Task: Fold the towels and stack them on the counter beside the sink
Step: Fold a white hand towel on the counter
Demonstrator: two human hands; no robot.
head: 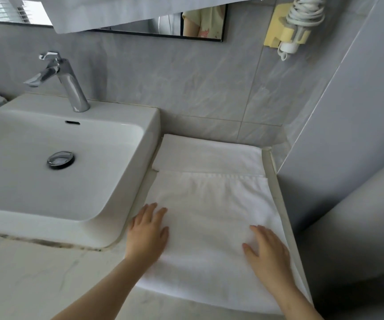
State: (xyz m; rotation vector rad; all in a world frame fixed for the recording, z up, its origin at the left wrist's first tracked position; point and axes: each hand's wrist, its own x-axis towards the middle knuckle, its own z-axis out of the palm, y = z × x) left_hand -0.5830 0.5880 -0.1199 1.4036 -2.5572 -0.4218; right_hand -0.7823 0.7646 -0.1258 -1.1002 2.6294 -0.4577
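Smoothing the front towel (209, 227), which lies on the counter (48, 280) just right of the sink (59, 162) with a folded towel (209, 153) behind it, goes best if left hand (148, 234) and right hand (267, 252), fingers flat and gripping nothing, press outward evenly.

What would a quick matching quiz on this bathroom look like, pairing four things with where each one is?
Things:
1 faucet
2 hair dryer
3 left hand
4 drain stopper

Places:
A in the bottom of the sink
B in the yellow wall holder, upper right
C on the sink's back rim
D flat on the white towel

Pairs: 1-C, 2-B, 3-D, 4-A
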